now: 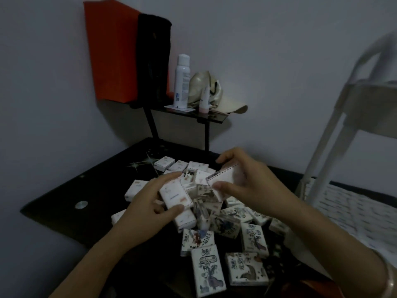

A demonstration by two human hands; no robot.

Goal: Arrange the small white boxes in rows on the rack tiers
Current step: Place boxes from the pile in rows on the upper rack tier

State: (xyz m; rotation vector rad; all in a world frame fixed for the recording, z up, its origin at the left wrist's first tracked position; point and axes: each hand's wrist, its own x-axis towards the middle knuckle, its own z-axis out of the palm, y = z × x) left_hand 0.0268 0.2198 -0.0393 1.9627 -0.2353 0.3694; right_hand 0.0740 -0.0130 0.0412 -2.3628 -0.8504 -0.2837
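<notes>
Several small white boxes with drawn patterns lie in a loose pile [214, 220] on a black glass table [71, 203]. My left hand [150, 203] grips one white box [175, 195] above the pile, fingers over its top and thumb under it. My right hand [247, 179] holds another white box [222, 176] a little higher, pinched between thumb and fingers. A white rack [335, 130] stands at the right; its upper tier [373, 91] and a lower mesh tier [352, 209] show, blurred.
A raised black shelf [214, 118] at the table's back carries a white spray bottle [182, 80], a small tube [205, 100] and a beige cap [214, 91]. An orange bag [111, 52] and a black bag [153, 59] hang by the wall. A bracelet [388, 282] circles my right wrist.
</notes>
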